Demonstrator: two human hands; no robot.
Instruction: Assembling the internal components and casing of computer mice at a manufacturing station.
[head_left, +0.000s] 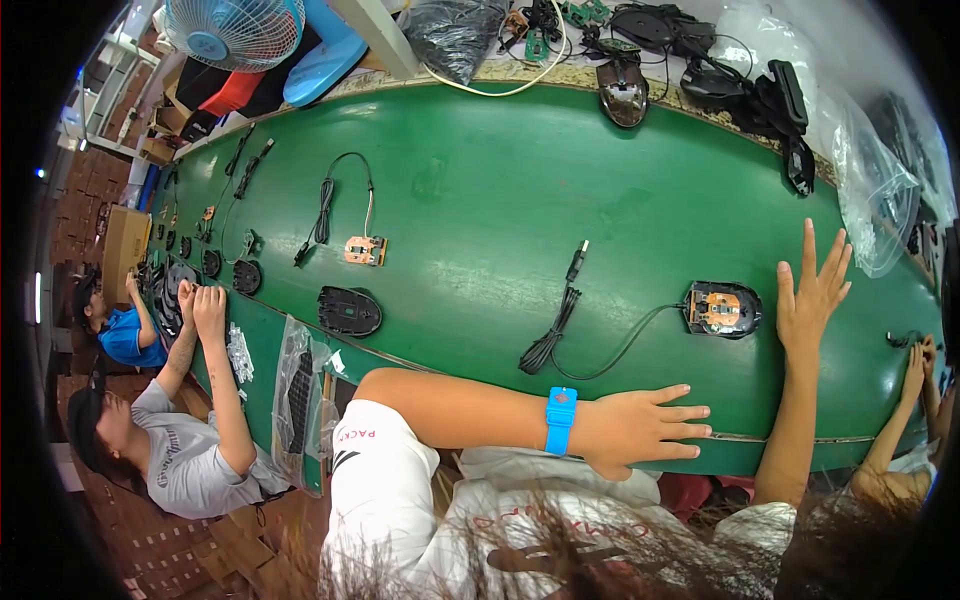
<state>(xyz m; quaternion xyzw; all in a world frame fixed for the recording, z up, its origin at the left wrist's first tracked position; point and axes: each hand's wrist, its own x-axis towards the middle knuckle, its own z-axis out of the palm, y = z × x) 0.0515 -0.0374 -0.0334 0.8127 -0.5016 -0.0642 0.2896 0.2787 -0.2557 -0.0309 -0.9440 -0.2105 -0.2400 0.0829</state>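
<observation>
green belt, black plastic

matt green conveyor belt [480, 200] — smooth, faintly sheened; glossy black plastic mouse shell [722, 309] at right; crinkled clear plastic bags [875, 185] — upper right.

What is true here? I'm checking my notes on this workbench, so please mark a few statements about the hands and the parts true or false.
1. The left hand lies flat at the edge of the green belt. True.
2. The right hand grips the open mouse. False: it is open, beside the mouse.
3. The mouse's cable is bundled. True.
4. The wristband is red. False: it is blue.
</observation>
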